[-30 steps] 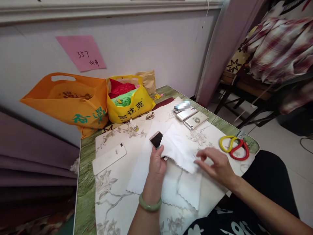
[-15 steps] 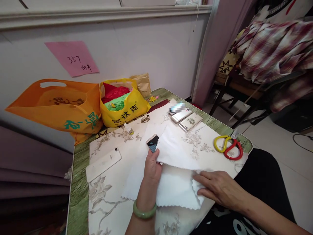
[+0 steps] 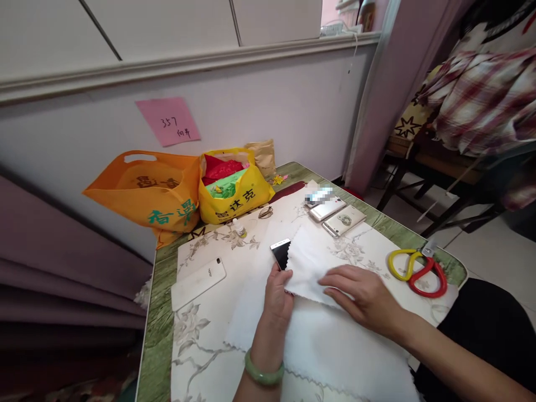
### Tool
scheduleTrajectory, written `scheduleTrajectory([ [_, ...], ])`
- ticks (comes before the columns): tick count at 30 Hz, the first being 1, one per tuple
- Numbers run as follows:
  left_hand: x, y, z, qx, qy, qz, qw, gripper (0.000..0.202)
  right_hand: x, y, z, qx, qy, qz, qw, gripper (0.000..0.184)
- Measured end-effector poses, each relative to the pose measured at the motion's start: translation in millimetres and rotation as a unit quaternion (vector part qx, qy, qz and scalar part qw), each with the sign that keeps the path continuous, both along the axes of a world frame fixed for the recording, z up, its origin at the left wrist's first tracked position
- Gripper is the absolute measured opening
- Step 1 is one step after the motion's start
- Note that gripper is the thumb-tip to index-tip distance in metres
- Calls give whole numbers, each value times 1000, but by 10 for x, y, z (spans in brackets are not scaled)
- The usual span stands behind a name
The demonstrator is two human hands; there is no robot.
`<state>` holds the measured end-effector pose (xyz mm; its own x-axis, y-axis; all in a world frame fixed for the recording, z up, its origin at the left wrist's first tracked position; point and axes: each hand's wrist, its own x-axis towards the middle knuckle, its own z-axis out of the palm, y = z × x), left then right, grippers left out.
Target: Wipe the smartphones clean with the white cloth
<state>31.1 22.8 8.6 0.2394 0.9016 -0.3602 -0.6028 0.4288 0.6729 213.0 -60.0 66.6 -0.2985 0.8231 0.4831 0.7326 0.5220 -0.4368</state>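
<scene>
My left hand point(image 3: 280, 295), with a green bangle at the wrist, grips the lower end of a phone with a dark screen point(image 3: 280, 252). A white cloth with zigzag edges point(image 3: 312, 255) is folded over most of the phone. My right hand point(image 3: 362, 295) lies on that fold with its fingers stretched flat, pressing the cloth down. More of the white cloth point(image 3: 322, 346) spreads toward me over the table.
A white phone point(image 3: 198, 276) lies face down at the left. Two more phones point(image 3: 337, 214) sit at the back. Red and yellow scissors point(image 3: 416, 270) lie at the right. Orange bag point(image 3: 151, 190), yellow bag point(image 3: 234, 190) and a small bottle point(image 3: 240, 228) stand by the wall. Chair with plaid clothes point(image 3: 473, 106) right.
My right hand moved from the cloth's near edge up onto the fold over the phone. The cloth now lies flatter. The camera tilted up and shifted.
</scene>
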Motion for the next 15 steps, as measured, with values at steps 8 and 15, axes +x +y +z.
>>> scheduleTrajectory([
  [8,6,57,91,-55,-74,38,995,54,-451,697,-555,-89,-108,11,990,43],
  [15,9,62,22,-22,-77,-27,996,75,-365,515,-643,-22,-147,-88,985,47],
])
